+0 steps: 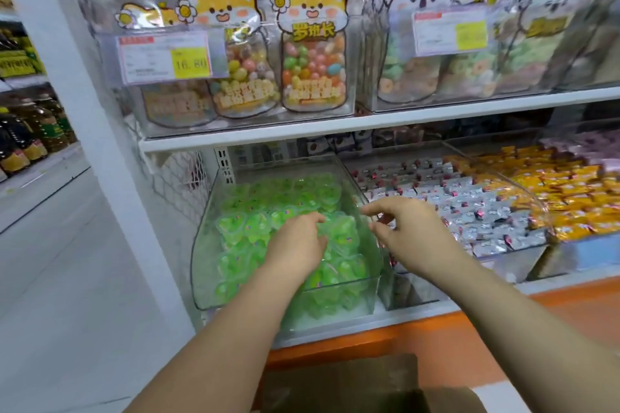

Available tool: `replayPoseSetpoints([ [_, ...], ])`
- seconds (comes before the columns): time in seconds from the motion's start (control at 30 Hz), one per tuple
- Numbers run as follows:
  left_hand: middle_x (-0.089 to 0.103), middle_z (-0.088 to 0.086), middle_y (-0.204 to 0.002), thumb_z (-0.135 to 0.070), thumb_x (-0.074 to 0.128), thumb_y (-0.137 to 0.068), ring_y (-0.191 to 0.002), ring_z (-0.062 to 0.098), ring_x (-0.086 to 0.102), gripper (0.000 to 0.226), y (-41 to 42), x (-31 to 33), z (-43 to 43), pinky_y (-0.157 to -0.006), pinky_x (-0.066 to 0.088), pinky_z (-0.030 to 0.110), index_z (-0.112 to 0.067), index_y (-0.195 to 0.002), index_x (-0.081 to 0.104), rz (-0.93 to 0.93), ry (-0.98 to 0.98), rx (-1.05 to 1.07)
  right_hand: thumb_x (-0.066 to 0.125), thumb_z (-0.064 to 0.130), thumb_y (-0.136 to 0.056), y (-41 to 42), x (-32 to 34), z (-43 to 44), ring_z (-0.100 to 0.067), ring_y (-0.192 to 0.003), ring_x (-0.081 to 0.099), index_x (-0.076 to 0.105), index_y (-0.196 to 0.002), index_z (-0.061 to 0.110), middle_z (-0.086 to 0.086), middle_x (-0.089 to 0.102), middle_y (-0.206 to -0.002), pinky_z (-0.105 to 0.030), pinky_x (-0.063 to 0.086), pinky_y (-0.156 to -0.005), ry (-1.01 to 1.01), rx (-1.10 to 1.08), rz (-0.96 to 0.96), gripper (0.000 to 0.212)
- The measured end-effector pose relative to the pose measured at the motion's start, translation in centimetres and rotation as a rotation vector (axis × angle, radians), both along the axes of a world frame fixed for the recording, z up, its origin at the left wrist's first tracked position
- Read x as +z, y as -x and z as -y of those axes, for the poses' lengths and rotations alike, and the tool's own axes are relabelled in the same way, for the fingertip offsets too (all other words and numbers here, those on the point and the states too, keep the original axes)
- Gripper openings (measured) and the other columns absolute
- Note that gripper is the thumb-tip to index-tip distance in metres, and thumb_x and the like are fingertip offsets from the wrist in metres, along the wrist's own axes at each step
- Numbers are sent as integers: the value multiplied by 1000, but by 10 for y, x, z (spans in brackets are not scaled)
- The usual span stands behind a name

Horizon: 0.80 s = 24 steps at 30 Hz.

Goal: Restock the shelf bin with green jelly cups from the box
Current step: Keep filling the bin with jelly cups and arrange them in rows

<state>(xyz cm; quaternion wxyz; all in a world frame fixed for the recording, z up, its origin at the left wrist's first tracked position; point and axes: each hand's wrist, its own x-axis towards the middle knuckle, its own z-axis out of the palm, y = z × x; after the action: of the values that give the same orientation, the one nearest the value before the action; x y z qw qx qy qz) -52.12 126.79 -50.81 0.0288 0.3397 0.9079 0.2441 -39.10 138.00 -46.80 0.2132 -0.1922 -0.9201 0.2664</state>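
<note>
On the lower shelf, left end: a clear bin [205, 261] is lying well filled with green jelly cups [250, 228], heaped toward its front lip. Left hand [298, 240] is resting palm-down on the heap, fingers bent over the cups; whether they are gripping one cannot be told. Right hand [404, 228] is hovering at the bin's right wall, fingers loosely curled, thumb apart, holding nothing. Box [339, 382] is sitting below at the bottom edge, contents not showing.

Handling, judged: cups are looking light, slick-lidded and soft-walled; taking them by the rim, a few per handful, is looking safest.

Room: upper shelf [335, 126] is hanging close above the bin's back; the front is standing open; silver sweets [469, 208] are lying just beside, past the right wall.
</note>
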Motion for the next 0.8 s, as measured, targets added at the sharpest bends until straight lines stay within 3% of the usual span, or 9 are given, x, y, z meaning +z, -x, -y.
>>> replayPoseSetpoints([
  [0.1,66,3,-114,-22,59,-88,-105,25,60,28,6,-3,-14,-91,48,33,-25,-115,62,13,25,25,59,15,-89,0,-1,-6,-8,-79,56,67,-112,23,7,66,-94,-16,35,-70,0,16,3,25],
  [0.17,69,3,-100,-19,61,-86,-95,24,63,9,7,-2,-19,-86,50,33,-26,-90,64,24,3,18,60,15,-88,0,-1,-10,-6,-79,55,68,-110,24,8,67,-97,-15,35,-71,8,32,-5,25],
  [0.27,65,-2,-80,-14,63,-85,-85,21,63,26,9,-1,-21,-80,51,33,-25,-65,50,11,-29,-29,59,15,-88,-1,0,-13,-2,-74,54,68,-110,22,11,68,-98,-13,35,-70,-12,62,0,25],
  [0.33,58,-10,-73,-14,64,-86,-78,17,58,29,11,4,-14,-74,46,29,-27,-66,47,4,-68,-53,58,14,-89,-3,-1,-15,4,-57,49,68,-111,23,21,60,-82,-14,38,-70,16,67,9,25],
  [0.4,54,-13,-71,-16,65,-87,-72,11,53,26,17,12,-4,-66,40,25,-28,-70,49,6,-160,-72,57,14,-90,-4,-1,-16,5,-54,47,67,-112,23,21,56,-79,-16,41,-72,42,60,6,25],
  [0.53,53,-10,-73,-15,60,-90,-66,8,47,15,21,41,16,-62,39,16,-25,-79,56,50,-221,-203,60,19,-88,4,-4,-9,-10,-93,58,62,-120,22,7,66,-110,-19,41,-84,-20,67,-62,32],
  [0.6,54,-11,-74,-15,58,-91,-61,0,47,10,15,54,20,-63,43,18,-22,-84,59,47,-141,-299,64,23,-86,12,-8,-3,-10,-85,57,62,-119,20,7,66,-99,-25,45,-84,-5,88,-107,33],
  [0.7,53,-14,-75,-15,59,-91,-60,-12,48,5,6,67,19,-61,38,5,-17,-90,63,-40,-55,-400,68,24,-83,21,-11,8,-5,-64,51,68,-97,17,9,59,-70,-17,40,-64,47,109,-121,16],
  [0.8,54,-12,-80,-14,61,-89,-68,-8,49,7,10,68,20,-68,38,8,-21,-86,63,-103,-95,-393,69,18,-82,27,-9,14,-2,-57,49,65,-79,20,9,55,-61,-16,39,-59,136,84,-150,6],
])
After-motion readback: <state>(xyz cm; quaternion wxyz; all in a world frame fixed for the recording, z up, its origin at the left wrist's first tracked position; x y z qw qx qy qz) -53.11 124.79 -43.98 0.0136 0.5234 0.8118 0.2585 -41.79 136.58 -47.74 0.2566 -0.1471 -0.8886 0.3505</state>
